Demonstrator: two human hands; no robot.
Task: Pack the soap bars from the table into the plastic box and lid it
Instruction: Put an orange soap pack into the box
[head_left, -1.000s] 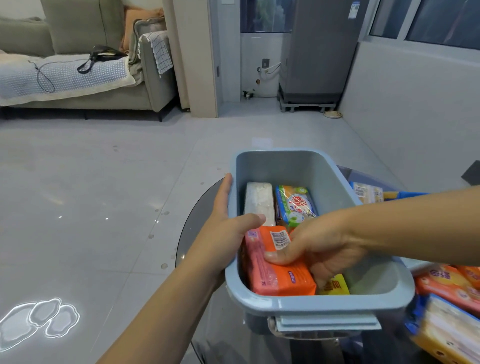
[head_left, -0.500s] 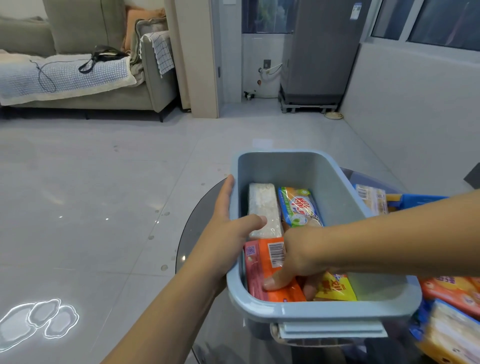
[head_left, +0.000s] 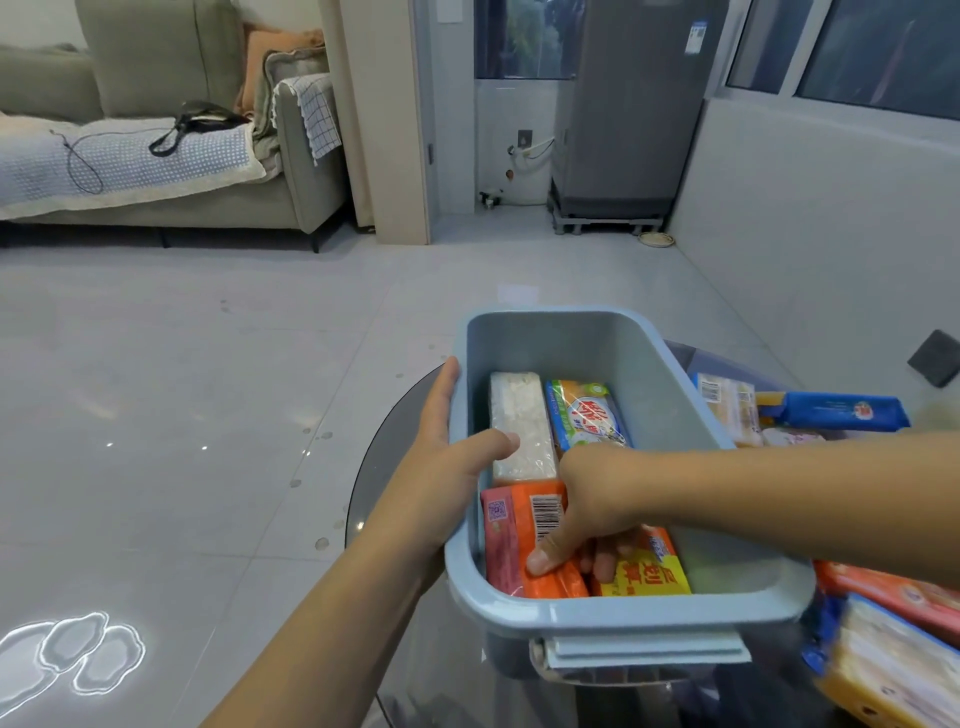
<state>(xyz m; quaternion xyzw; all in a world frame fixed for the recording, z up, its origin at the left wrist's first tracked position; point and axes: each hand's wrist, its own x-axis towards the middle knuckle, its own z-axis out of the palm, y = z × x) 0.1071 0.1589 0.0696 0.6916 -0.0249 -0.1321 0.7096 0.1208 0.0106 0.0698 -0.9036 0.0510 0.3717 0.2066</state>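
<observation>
A light blue plastic box (head_left: 613, 343) stands on a dark glass table. Inside lie a white soap bar (head_left: 521, 415), a green-and-orange wrapped bar (head_left: 587, 413), an orange bar (head_left: 519, 540) with a barcode and a yellow bar (head_left: 649, 574). My left hand (head_left: 447, 467) grips the box's left rim, thumb over the edge. My right hand (head_left: 587, 509) reaches into the box and pinches the orange bar, thumb on top, fingers between it and the yellow bar. More wrapped bars lie outside on the right: a blue one (head_left: 836, 411), a clear-wrapped one (head_left: 730, 408), orange ones (head_left: 893, 597).
The glass table's (head_left: 395, 441) round edge curves just left of the box, with tiled floor beyond. A flat light blue piece (head_left: 649, 652) sticks out under the box's near rim. A sofa stands far left, a grey fridge at the back.
My right hand has pushed the orange bar down from a raised tilt to the box floor at the near left. The left hand stays on the rim.
</observation>
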